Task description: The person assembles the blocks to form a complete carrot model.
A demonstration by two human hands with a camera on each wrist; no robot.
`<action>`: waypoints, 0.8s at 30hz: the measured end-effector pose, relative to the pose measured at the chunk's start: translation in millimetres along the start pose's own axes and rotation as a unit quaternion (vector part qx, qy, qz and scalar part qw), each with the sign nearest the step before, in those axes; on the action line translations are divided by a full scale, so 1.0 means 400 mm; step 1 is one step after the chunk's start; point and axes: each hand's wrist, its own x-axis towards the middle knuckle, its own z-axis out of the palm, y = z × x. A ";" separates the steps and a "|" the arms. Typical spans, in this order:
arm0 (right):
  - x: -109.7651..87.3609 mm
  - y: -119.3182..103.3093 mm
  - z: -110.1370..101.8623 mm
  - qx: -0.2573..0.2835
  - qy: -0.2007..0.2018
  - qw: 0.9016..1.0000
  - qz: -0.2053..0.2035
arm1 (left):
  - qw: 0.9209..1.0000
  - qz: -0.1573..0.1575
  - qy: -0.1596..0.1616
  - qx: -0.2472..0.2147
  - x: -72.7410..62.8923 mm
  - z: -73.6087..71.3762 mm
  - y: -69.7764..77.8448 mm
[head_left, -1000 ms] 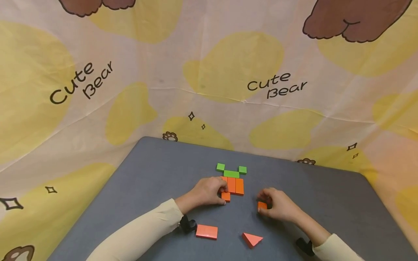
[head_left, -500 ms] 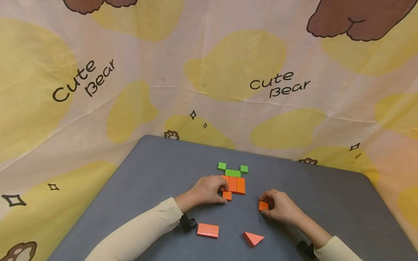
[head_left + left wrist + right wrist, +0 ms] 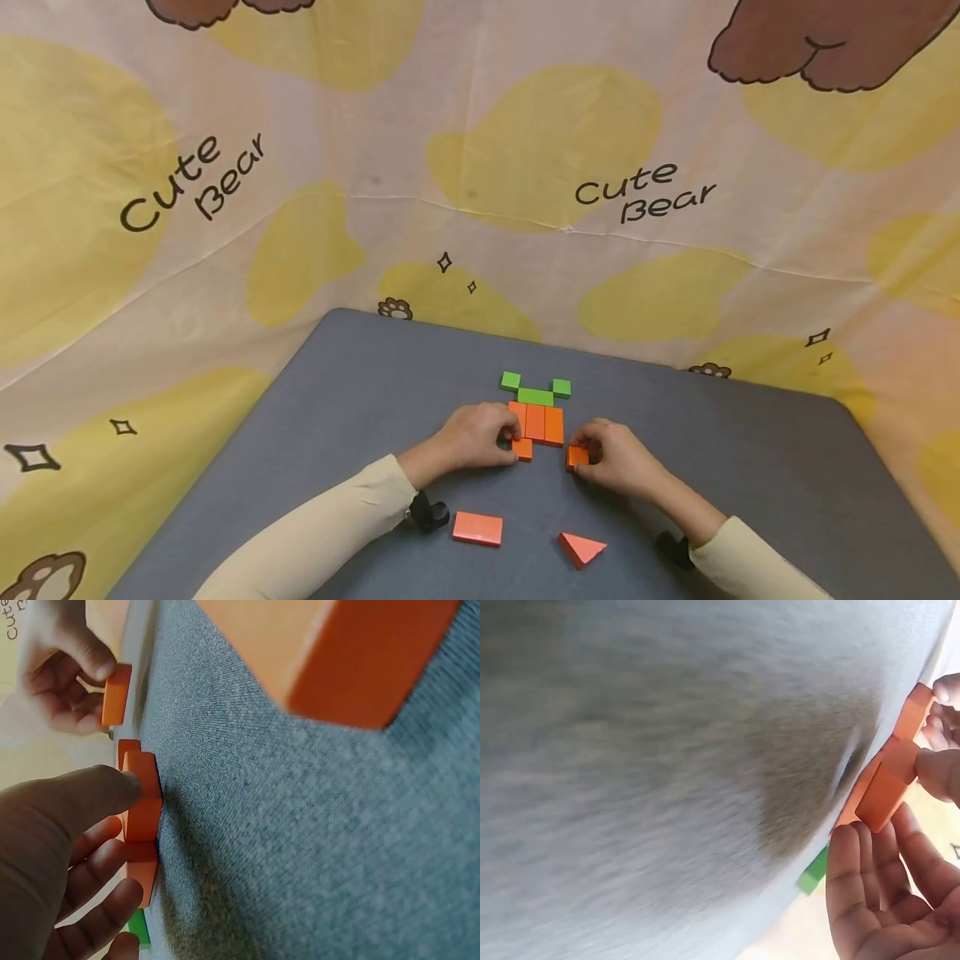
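In the head view my left hand (image 3: 472,437) pinches a small orange block (image 3: 522,450) at the near left of three long orange blocks (image 3: 536,422) standing side by side. The left wrist view has my thumb pressed on that small block (image 3: 142,796), fingers curled along the row's side. My right hand (image 3: 618,457) grips another small orange block (image 3: 577,458) between thumb and fingers, just right of the row and apart from it. This held block (image 3: 889,784) appears tilted in the right wrist view. A green rectangular block (image 3: 536,397) adjoins the row's far end.
Two small green blocks (image 3: 511,381) flank the green rectangle's far corners. Nearer the front lie a coral rectangular block (image 3: 477,529) and a coral triangular block (image 3: 581,549). The grey-blue table (image 3: 390,367) meets a printed cloth backdrop (image 3: 517,150) at its far edge.
My right hand has moved left with its small orange block, bringing it close to the row. The left hand stays at the left small block.
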 end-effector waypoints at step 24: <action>0.091 -0.075 0.043 -0.012 -0.030 0.998 -0.045 | 1.000 0.003 0.005 0.006 -0.001 0.002 -0.002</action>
